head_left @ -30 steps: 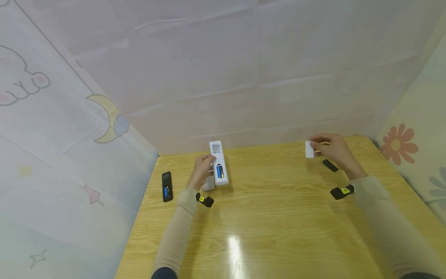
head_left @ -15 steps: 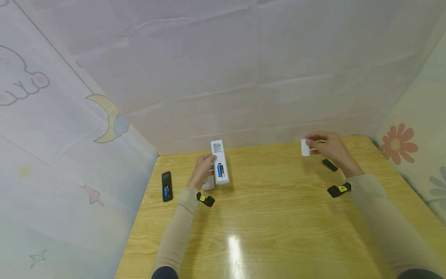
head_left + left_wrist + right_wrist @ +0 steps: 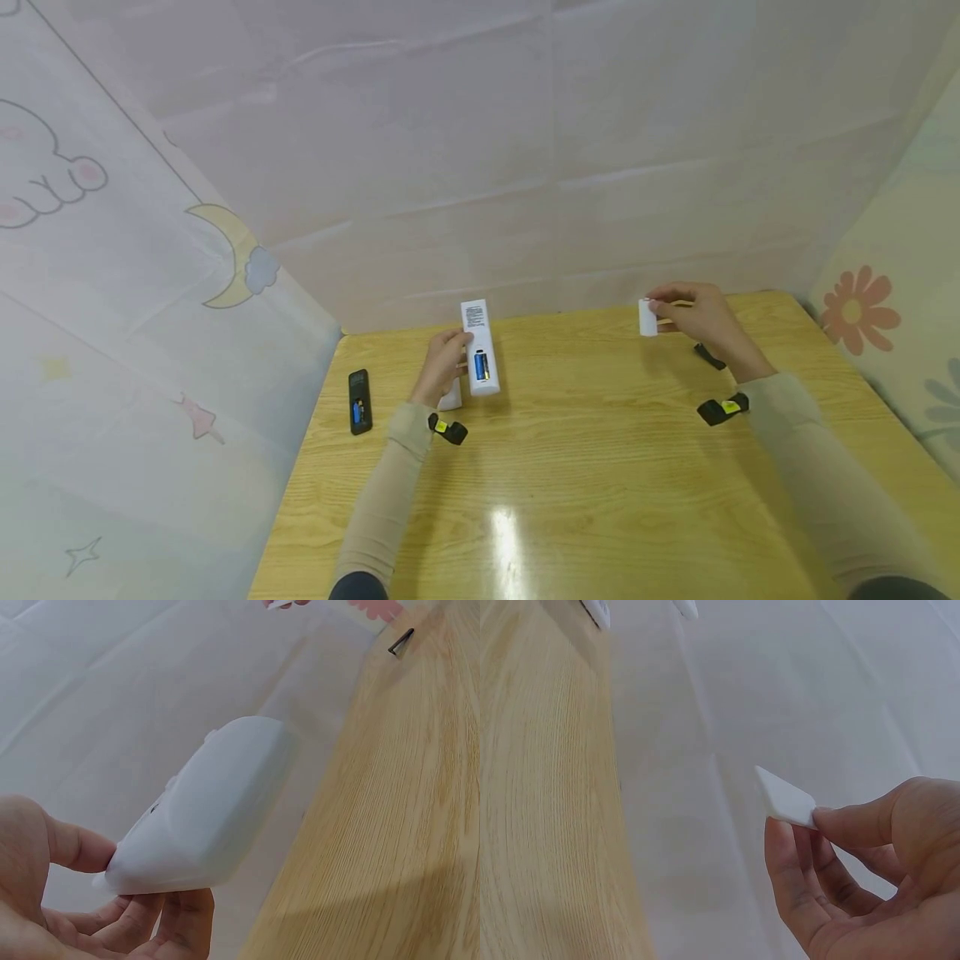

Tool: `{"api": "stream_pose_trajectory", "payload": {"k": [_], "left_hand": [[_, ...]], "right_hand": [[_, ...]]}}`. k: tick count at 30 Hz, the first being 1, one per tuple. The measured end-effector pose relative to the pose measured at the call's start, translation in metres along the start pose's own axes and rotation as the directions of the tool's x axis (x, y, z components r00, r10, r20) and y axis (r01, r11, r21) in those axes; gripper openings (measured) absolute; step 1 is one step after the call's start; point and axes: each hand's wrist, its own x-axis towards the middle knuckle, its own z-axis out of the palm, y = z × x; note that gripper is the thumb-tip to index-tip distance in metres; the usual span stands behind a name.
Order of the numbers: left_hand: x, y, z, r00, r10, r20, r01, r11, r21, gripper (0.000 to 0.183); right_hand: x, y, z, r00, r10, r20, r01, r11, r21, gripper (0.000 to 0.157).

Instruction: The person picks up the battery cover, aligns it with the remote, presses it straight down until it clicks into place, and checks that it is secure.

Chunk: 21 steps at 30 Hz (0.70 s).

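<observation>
My left hand (image 3: 441, 367) grips a white remote control (image 3: 476, 321) above the table, thumb on its back and fingers beneath, as the left wrist view shows. Its battery compartment is uncovered, with blue batteries (image 3: 481, 365) inside. Off to the right, my right hand (image 3: 703, 318) pinches a small white battery cover (image 3: 647, 318) between thumb and fingers. In the right wrist view this cover (image 3: 786, 799) is seen nearly edge-on. Partly hidden behind the left hand, a white object (image 3: 451, 397) lies on the table; its kind is unclear.
On the left of the wooden table (image 3: 570, 467) lies a black remote control (image 3: 360, 387), its compartment uncovered with a blue battery (image 3: 357, 410) showing. A small black cover (image 3: 707, 356) lies below the right hand. A hanging sheet (image 3: 480, 167) borders the table's far edge.
The right hand has moved left with the white battery cover. The left hand has carried the white remote control slightly to the right. The black remote control stays in place.
</observation>
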Motion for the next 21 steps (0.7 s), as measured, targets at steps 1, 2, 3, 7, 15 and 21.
{"api": "stream_pose_trajectory", "payload": {"k": [1,2,3,7,15,21], "left_hand": [[0.000,0.000,0.001,1.000,0.000,0.000,0.000,1.000,0.001,0.055],[0.001,0.000,0.002,1.000,0.001,0.000,-0.001,1.000,0.001,0.055],[0.001,0.000,0.002,1.000,0.001,-0.001,-0.001,1.000,0.001,0.055],[0.002,0.000,0.005,1.000,-0.003,-0.002,0.003,1.000,0.002,0.055],[0.001,0.002,0.012,1.000,-0.002,0.017,0.002,1.000,-0.019,0.054],[0.004,0.001,0.017,0.999,0.000,0.046,0.002,0.999,-0.040,0.055]], "right_hand": [[0.000,-0.001,0.001,1.000,-0.002,0.000,0.002,1.000,0.003,0.044],[0.000,-0.001,0.001,1.000,-0.007,0.002,0.007,1.000,0.004,0.044],[0.000,-0.001,0.002,1.000,-0.009,0.003,0.009,1.000,0.006,0.044],[-0.001,-0.005,0.005,1.000,-0.011,-0.007,0.012,1.000,0.020,0.044],[-0.001,-0.015,0.008,1.000,-0.004,0.016,0.004,1.000,-0.001,0.045],[-0.001,-0.020,0.011,1.000,-0.003,0.030,0.003,1.000,0.006,0.044]]}}
